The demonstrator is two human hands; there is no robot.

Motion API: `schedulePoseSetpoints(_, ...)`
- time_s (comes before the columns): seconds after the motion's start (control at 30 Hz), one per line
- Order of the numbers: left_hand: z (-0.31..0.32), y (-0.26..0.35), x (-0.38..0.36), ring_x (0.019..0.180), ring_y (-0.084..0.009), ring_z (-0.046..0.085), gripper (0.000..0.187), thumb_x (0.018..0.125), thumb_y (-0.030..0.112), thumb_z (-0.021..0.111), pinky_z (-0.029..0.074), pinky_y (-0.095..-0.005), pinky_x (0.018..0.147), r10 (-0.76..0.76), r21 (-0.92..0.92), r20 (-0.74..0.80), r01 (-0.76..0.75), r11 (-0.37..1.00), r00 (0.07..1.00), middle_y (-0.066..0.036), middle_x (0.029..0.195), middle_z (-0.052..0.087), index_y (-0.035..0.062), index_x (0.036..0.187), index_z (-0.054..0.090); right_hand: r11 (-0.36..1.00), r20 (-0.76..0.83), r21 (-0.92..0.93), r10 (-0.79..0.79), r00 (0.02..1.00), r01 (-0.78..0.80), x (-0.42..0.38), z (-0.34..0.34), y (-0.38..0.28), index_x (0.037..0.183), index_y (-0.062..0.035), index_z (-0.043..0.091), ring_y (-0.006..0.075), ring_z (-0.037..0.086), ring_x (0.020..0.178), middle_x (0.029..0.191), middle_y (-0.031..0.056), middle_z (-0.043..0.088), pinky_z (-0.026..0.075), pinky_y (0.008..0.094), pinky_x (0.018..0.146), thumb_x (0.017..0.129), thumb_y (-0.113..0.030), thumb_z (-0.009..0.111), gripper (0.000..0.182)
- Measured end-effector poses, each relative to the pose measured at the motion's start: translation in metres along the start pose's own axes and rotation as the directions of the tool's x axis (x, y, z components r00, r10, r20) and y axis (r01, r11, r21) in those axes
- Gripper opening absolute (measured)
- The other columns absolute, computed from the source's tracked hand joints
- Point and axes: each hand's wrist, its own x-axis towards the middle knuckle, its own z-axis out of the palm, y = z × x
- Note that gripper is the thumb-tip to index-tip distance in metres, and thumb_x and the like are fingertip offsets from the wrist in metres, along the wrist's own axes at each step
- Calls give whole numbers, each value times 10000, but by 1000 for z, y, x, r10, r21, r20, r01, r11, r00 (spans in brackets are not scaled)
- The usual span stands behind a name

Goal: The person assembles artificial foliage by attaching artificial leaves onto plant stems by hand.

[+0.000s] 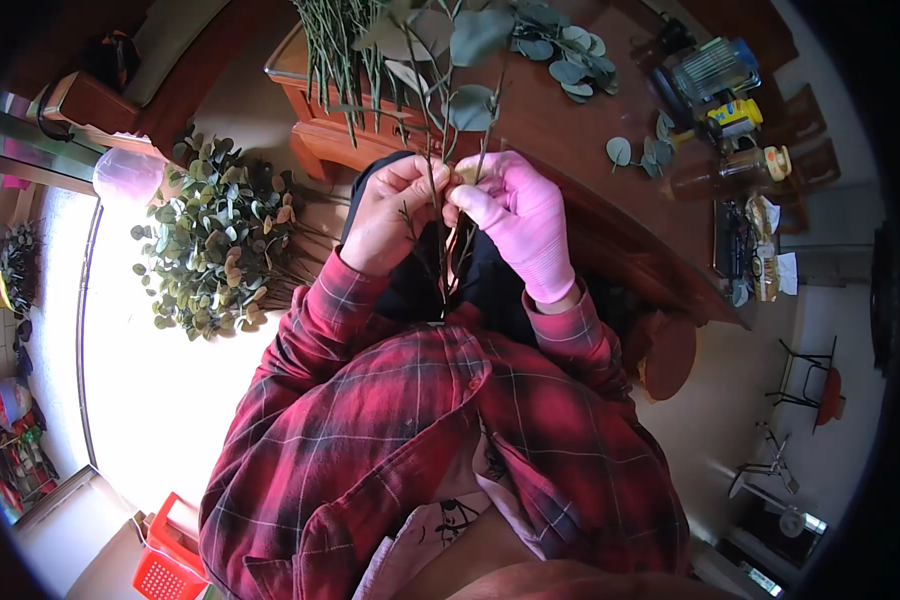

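My left hand point(395, 215) is bare and pinches a bunch of thin eucalyptus stems point(440, 110) near their lower part. My right hand point(520, 220), in a pink glove, grips the same stems right beside it, fingers touching the left hand's fingers. The stems rise upright from my hands, with round grey-green leaves point(475, 40) at the top. Their lower ends hang down in front of my dark lap. My red plaid sleeves fill the lower middle of the view.
A brown wooden table point(590, 150) lies ahead with loose eucalyptus leaves point(570, 60), more green stems point(335, 50), and bottles and tools point(720, 100) at its right. A big pile of eucalyptus branches point(220, 240) lies on the floor at left. A red basket point(165, 570) sits lower left.
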Motion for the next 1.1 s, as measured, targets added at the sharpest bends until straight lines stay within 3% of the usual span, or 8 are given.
schedulePoseSetpoints(0.17, -5, 9, -9, 782, -157, 627, 140, 930, 114, 534, 523, -285, 737, 65, 46, 6, -65, 997, 998, -73, 864, 638, -1, 987, 588, 998, -70, -17, -58, 996, 57, 6, 7, 4, 917, 2, 624, 11, 532, 672, 753, -34, 589, 432, 161, 617, 877, -77, 612, 89)
schedulePoseSetpoints(0.3, -5, 17, -17, 799, -141, 613, 171, 941, 108, 509, 495, -275, 756, 195, 298, -221, -124, 946, 956, -89, 903, 642, -23, 1004, 600, 998, -70, -46, -47, 996, 44, 9, 9, 9, 895, -11, 640, -11, 479, 630, 730, -55, 572, 404, 159, 579, 866, -108, 640, 101)
schedulePoseSetpoints(0.4, 3, 29, -31, 780, -120, 605, 148, 928, 66, 521, 481, -241, 729, 619, 781, -274, -205, 590, 736, -77, 907, 643, -43, 980, 605, 995, -49, -76, -64, 997, 60, 11, 9, 8, 886, -11, 642, -11, 485, 633, 726, -52, 575, 403, 161, 573, 866, -106, 638, 97)
schedulePoseSetpoints(0.47, 8, 33, -36, 728, -159, 604, 135, 828, -64, 585, 474, -253, 675, 851, 942, 0, -286, 176, 526, -103, 828, 642, -46, 959, 610, 995, -55, -77, -67, 996, 63, 12, 9, 9, 873, -6, 638, -6, 463, 624, 704, -54, 556, 390, 163, 568, 865, -113, 641, 107)
schedulePoseSetpoints(0.6, 58, 52, -36, 750, -227, 617, 212, 758, -91, 628, 482, -289, 696, 713, 905, 285, -424, 19, 641, -144, 846, 641, -41, 964, 614, 990, -66, -124, -76, 995, 67, 12, 11, 11, 840, -4, 632, 2, 429, 602, 657, -51, 521, 376, 172, 550, 845, -125, 660, 124)
schedulePoseSetpoints(0.73, 70, 53, -2, 847, -232, 643, 224, 842, 16, 608, 485, -281, 767, 698, 901, 189, -404, 156, 691, -149, 899, 659, -66, 1050, 591, 974, -69, -202, -114, 991, 98, 11, 13, 11, 804, -10, 625, 18, 415, 557, 601, -34, 495, 369, 191, 514, 807, -109, 678, 112)
schedulePoseSetpoints(0.93, 71, 74, 34, 878, -146, 631, 285, 952, 188, 522, 489, -255, 819, 367, 427, 3, -333, 840, 930, -112, 953, 668, -39, 1108, 595, 969, -45, -205, -151, 987, 139, 12, 15, 13, 765, -13, 592, 29, 416, 553, 592, -15, 489, 372, 207, 512, 790, -87, 685, 122)
schedulePoseSetpoints(1.1, 55, 71, 42, 801, -157, 615, 238, 962, 167, 483, 500, -291, 753, 271, 269, 142, -301, 915, 952, -101, 881, 645, -13, 1068, 597, 965, -4, -214, -153, 988, 148, 17, 15, 16, 741, -17, 571, 63, 437, 557, 598, -2, 474, 387, 219, 538, 778, -80, 685, 135)
